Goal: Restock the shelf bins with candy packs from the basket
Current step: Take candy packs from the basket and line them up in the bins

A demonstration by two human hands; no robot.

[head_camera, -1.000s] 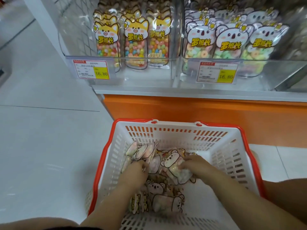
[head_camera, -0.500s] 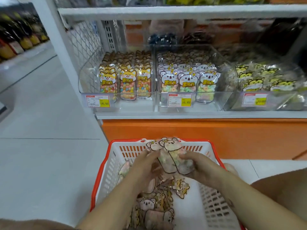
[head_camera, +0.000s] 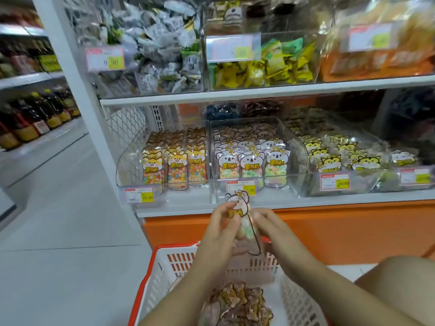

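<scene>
While nearly upright above the basket [head_camera: 164, 278] — koala head topmost — candy pack [head_camera: 237, 207], pinched between left hand [head_camera: 220, 229] and right hand [head_camera: 270, 228].

"罗班长" on candy packs [head_camera: 250, 165], "16.80" on price tag [head_camera: 139, 195]

A pale glossy tiled floor [head_camera: 58, 255] is bordered by a white metal shelving unit [head_camera: 259, 93] on an orange base panel [head_camera: 341, 231]; dark bottles [head_camera: 35, 121] are lined along the far aisle.

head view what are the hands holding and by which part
A koala candy pack, held in both hands: left hand pinches its upper left edge, right hand its right edge.
</scene>
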